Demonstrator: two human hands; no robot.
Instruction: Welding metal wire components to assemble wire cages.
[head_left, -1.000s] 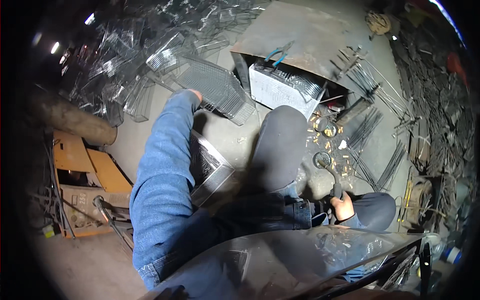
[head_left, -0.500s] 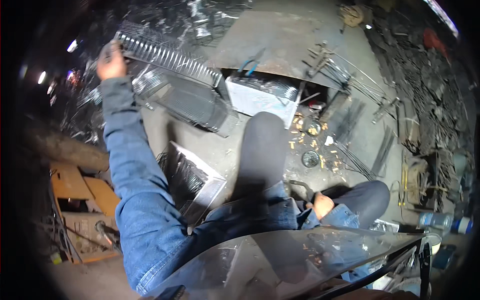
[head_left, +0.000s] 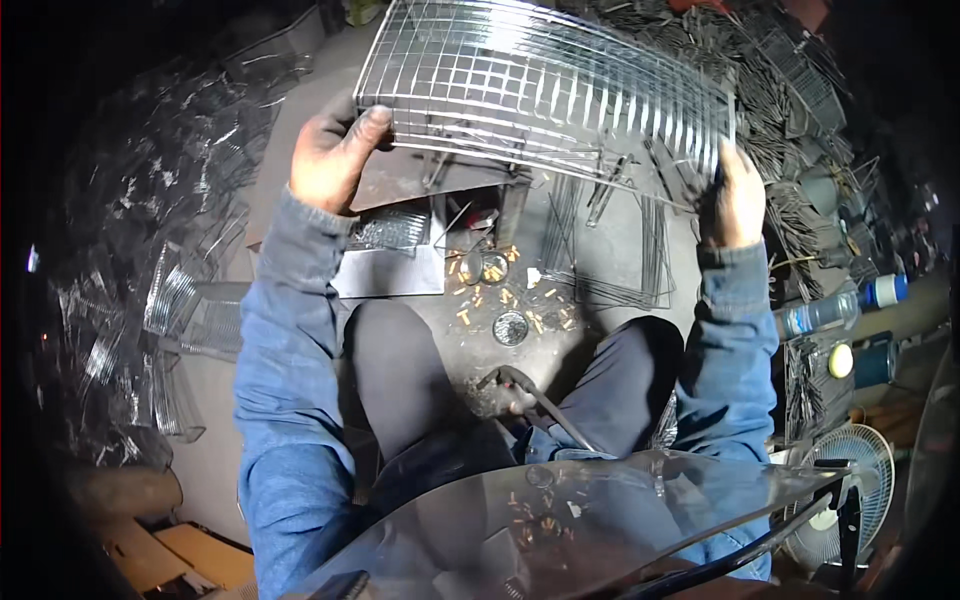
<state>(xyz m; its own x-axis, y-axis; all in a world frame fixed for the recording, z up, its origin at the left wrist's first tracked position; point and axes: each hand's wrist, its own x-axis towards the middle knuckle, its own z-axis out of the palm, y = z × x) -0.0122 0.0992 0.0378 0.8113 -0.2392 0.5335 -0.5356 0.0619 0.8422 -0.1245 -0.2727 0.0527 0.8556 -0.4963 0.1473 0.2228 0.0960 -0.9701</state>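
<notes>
A long wire-mesh basket (head_left: 520, 85) is held up in front of me by its two ends, tilted so its grid of shiny bars faces me. My left hand (head_left: 328, 160) grips the near left corner, thumb over the edge wire. At the opposite end, my right hand (head_left: 738, 200) is closed on the corner, its fingers partly in shadow. Between my thighs lies a dark bent tool (head_left: 515, 380) with a rod-like handle. A clear curved visor (head_left: 560, 500) crosses the lower part of the view.
Cigarette butts surround a small round tin (head_left: 510, 328) on the floor. Thin metal rods (head_left: 610, 250) lie beyond. Wire baskets (head_left: 205, 315) are heaped at left, near a white-sided box (head_left: 395, 270). At right are a plastic bottle (head_left: 820, 315) and a fan (head_left: 850, 490).
My left hand has brought a wire basket from the left pile to the front. My right hand has risen from my lap onto its right end. The view has swung right.
</notes>
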